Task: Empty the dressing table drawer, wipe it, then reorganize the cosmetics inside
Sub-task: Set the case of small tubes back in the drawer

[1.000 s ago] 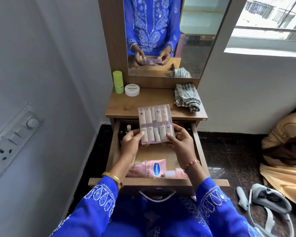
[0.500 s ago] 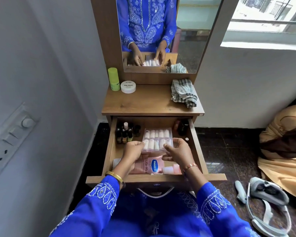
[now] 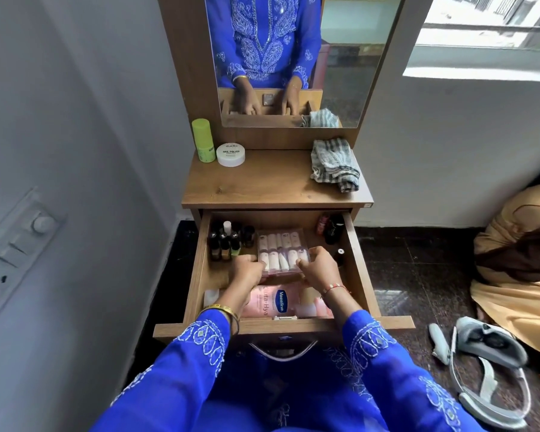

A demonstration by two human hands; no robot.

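Bottles (image 3: pixel 228 241): upright, drawer's (image 3: pixel 197 275) far-left corner.
Left hand (image 3: pixel 247 271): fingers curled on case's (image 3: pixel 282 252) near-left edge.
Case: mid-drawer, flat.
Right hand (image 3: pixel 317 269): fingers pinching case's near-right edge.
Cloth (image 3: pixel 334 165): worktop (image 3: pixel 262 185), right.

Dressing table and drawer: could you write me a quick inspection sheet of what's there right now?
Surface: dressing table top, wood.
Job's things: open drawer; clear case of small tubes; nail polish bottles back left; Vaseline tube at front.
Clutter: green bottle, nail polish remover tub, striped cloth on top.
Grip: left hand and right hand both hold the case.
Cables: nothing seen.
Surroundings: mirror, wall switchboard, headset on floor.
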